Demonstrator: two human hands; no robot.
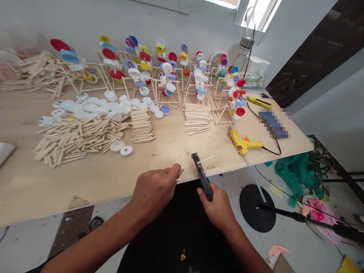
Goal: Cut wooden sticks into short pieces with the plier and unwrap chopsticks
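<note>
My left hand [156, 189] is closed, thumb pressed on its fingers, over thin wooden sticks whose pale ends [182, 170] poke out on the right. My right hand [217, 206] grips a dark grey hand cutter [202, 176], its head pointing up over the table's front edge. A short wooden stick [205, 159] lies at the cutter's head; whether the jaws touch it I cannot tell. Beyond the hands lie two neat stacks of cut sticks, one on the left [142, 127] and one on the right [197, 117].
On the wooden table [113, 182] are a loose stick pile [76, 138], white bottle caps [93, 106] and several stick frames with coloured cap wheels [167, 77]. A yellow glue gun [243, 142] and a yellow utility knife [259, 101] lie at right. A round black stand base [257, 207] is on the floor.
</note>
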